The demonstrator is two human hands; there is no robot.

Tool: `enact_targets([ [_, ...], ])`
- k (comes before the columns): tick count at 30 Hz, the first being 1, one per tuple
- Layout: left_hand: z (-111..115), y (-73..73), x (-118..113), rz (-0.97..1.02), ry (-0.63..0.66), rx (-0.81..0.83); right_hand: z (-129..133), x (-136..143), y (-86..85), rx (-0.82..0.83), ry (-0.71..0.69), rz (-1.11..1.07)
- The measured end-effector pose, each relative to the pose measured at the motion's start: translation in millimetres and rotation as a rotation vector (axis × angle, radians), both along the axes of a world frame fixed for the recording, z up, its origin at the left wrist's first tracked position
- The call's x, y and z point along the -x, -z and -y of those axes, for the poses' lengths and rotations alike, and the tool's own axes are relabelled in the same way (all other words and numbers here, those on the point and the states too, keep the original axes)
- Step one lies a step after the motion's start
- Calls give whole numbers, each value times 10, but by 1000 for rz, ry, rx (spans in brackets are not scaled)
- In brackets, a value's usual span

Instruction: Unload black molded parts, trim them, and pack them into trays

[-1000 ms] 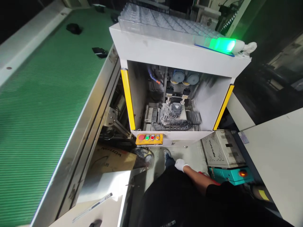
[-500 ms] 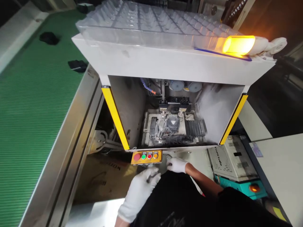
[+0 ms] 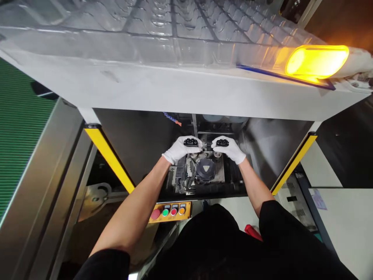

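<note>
Inside the machine bay, my left hand (image 3: 178,150) in a white glove is closed around a black part with several rounded bumps on top (image 3: 190,142). A matching black bumpy part (image 3: 222,142) sits in the closed fingers of my right hand (image 3: 232,150), also gloved. What these parts are I cannot make out. Both are at the two posts of the fixture, whose round metal bases (image 3: 217,154) show just below the hands. In front of them lies a dark round cover (image 3: 205,169) with a pale triangle on it.
Yellow strips (image 3: 109,158) edge the bay opening. Below it hangs a yellow button box (image 3: 170,212). Overhead, a clear plastic tray (image 3: 163,46) rests on the white machine top beside a lit amber lamp (image 3: 317,61). A green conveyor belt (image 3: 17,128) runs along the left.
Both hands have moved from below the button box up into the bay and closed on the two black parts. The view has come closer to the machine.
</note>
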State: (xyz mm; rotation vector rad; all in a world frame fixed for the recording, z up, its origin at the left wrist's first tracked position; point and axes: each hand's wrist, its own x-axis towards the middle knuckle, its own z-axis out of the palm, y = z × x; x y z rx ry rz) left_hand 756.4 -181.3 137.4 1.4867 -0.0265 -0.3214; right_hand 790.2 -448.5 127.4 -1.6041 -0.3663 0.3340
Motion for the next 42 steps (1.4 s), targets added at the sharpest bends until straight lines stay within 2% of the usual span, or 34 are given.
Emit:
enact_targets([
  [3,59,10,-7,8,45,65,-119,0,-8,-68,-48,-35],
  [10,76,34,22,68,-37,100,-182,80,36,-169,82,-82],
  [14,95,24,21,73,-45,91,-217,84,28,-129,98,-56],
  [18,112,5,28,40,-96,122,-233,99,12,-175,145,-81],
  [22,111,-44,30,39,-63,77,-234,100,-20,-100,132,-62],
  [26,108,-82,30,54,-75,112,-224,81,-65,-127,138,-50],
  [31,69,-111,-4,97,-2,6,-208,69,-103,-53,94,3],
  [35,30,-282,-25,232,-216,229,-203,72,-108,-67,129,31],
  [37,33,-430,39,269,-246,198,-188,55,-117,-7,61,54],
  [39,62,-551,211,228,-246,166,-160,25,-150,15,36,73],
  [42,126,-559,706,92,-348,323,-111,-13,-286,-80,133,129],
])
